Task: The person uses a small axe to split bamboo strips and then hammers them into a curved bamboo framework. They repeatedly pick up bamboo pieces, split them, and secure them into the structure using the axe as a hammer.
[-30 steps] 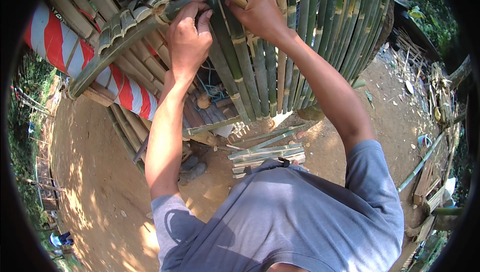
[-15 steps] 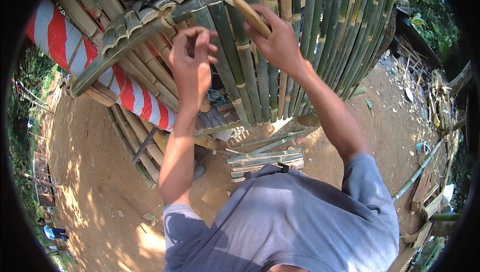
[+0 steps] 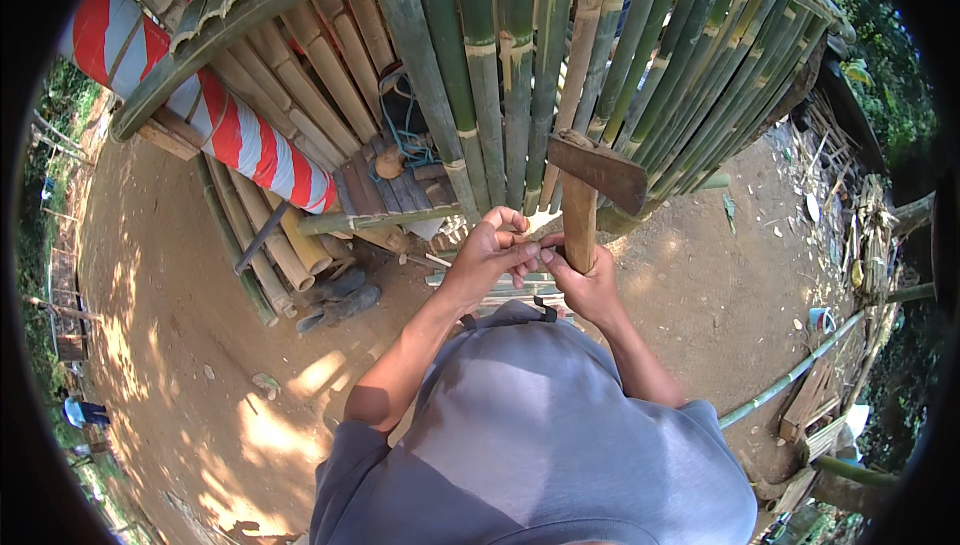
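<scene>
My right hand (image 3: 592,290) is wrapped round the wooden handle of a hatchet (image 3: 579,217). Its dark, worn metal head points up and to the right, in front of the bamboo. Close beside it, my left hand (image 3: 482,263) has its fingers curled in a pinch, and the fingertips of both hands meet. Whatever lies between them is too small to make out. Beyond the hands rises a curved wall of upright green bamboo slats (image 3: 515,75), fixed under a bent bamboo rail (image 3: 240,30).
A red-and-white wrapped pole (image 3: 245,140) slants at the left, above stacked bamboo poles (image 3: 262,235). Blue cord (image 3: 408,135) lies inside the bamboo structure. Cut bamboo strips (image 3: 500,295) rest on the dirt by my body. A long bamboo pole (image 3: 790,375) lies at the right.
Both hands have come down and toward my body, and their fingertips have met. The hatchet has come down too and now stands upright, its metal head in view.
</scene>
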Demonstrator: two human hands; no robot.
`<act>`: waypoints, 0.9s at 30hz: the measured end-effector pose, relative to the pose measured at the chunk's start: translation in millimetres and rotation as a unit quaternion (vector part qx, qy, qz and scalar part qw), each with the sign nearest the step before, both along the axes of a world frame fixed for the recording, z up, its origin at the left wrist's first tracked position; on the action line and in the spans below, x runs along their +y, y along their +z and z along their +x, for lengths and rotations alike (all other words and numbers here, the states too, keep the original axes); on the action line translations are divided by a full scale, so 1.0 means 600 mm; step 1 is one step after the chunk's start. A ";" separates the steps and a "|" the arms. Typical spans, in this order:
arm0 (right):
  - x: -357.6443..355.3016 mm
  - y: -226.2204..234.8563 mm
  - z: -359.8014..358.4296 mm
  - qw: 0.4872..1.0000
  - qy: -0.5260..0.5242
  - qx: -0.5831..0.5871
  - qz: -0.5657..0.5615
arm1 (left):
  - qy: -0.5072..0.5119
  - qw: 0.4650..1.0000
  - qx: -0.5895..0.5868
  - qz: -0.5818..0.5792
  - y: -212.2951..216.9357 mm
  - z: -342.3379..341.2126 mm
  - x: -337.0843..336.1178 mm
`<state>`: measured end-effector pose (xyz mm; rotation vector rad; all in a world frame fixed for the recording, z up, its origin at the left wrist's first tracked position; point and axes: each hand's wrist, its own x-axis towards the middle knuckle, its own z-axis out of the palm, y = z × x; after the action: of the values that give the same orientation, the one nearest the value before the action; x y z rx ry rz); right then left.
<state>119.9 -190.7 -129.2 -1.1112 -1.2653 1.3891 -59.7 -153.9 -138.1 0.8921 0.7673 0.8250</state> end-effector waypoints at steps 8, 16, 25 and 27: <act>-0.035 -0.038 0.041 0.996 -0.059 0.029 -0.062 | 0.035 0.979 -0.145 -0.137 -0.045 0.059 -0.033; 0.010 0.006 0.008 0.988 -0.134 0.060 0.045 | 0.098 0.952 -0.252 -0.142 -0.015 0.096 -0.048; 0.039 0.025 -0.015 0.990 -0.115 0.058 0.058 | 0.173 0.943 -0.254 -0.131 0.016 0.083 -0.022; 0.045 0.042 -0.019 0.989 -0.100 0.098 0.053 | 0.214 0.949 -0.217 -0.077 0.053 0.077 0.002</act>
<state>108.7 -163.8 -104.2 -0.9751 -1.0435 1.2342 -13.8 -152.5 -106.6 0.3792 0.6293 1.2740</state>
